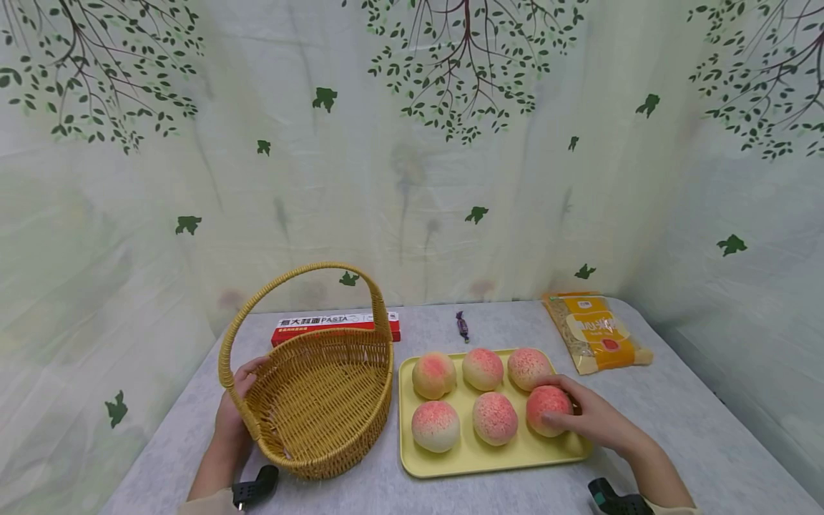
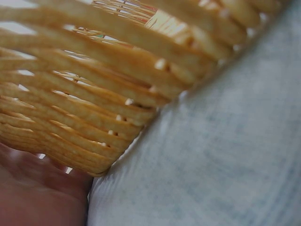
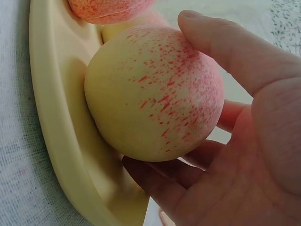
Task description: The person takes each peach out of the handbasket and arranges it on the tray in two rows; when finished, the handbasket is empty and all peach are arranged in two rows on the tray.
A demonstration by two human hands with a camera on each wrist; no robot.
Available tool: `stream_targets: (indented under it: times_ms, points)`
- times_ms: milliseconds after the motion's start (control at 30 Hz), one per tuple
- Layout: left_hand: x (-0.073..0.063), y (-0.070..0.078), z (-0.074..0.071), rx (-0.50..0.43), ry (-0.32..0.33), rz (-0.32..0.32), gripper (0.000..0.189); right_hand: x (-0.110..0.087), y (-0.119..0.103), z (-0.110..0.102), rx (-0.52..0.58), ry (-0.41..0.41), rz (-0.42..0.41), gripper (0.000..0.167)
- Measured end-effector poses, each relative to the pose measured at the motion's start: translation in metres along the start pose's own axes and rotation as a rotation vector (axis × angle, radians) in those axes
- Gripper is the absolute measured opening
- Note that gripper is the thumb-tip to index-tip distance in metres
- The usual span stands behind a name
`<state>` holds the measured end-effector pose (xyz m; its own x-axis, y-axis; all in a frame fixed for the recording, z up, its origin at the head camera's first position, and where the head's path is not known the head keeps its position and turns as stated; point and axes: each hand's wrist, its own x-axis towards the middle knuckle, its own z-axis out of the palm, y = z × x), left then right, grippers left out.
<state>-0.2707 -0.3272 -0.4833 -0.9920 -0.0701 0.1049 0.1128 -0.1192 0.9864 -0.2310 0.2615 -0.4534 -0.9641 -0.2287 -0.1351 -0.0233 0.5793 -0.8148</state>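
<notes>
A woven basket (image 1: 322, 393) with a tall arched handle stands on the table at left, its bowl bare inside. My left hand (image 1: 237, 404) holds it by the left side, fingers at the rim under the handle; in the left wrist view the palm (image 2: 42, 193) lies against the woven wall. On a pale yellow tray (image 1: 496, 465) several pink-and-cream peaches sit in two rows. My right hand (image 1: 599, 418) grips the front right peach (image 1: 548, 409), thumb on one side and fingers on the other. That peach (image 3: 150, 94) is close over the tray in the right wrist view.
Behind the basket lies a red and white pasta box (image 1: 335, 324). A small purple wrapped candy (image 1: 462, 327) is at the back middle. An orange and clear bag of grain (image 1: 597, 332) lies at the back right. A leaf-patterned curtain (image 1: 412, 200) encloses the table.
</notes>
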Motion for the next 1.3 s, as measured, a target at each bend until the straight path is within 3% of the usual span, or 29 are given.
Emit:
stream_targets:
  times_ms: [467,933,1100,1300]
  points:
    - [0.0026,0.0016,0.0059,0.022,0.039,-0.051,0.046,-0.0033,-0.0006,-0.0046,-0.042,0.097,-0.002,0.060]
    - [0.0023,0.0018,0.0049,0.022,0.048,-0.026,0.046,-0.0027,-0.0020,-0.0068,-0.062,0.238,-0.033,0.050]
    - [0.0037,-0.0005,0.0009,0.038,0.133,0.012,0.044,0.0004,-0.0033,-0.0034,-0.054,0.286,-0.008,0.048]
    - [0.0039,0.0069,0.0031,0.181,0.279,0.060,0.040,0.0053,-0.0070,-0.0025,-0.036,0.343,-0.016,0.047]
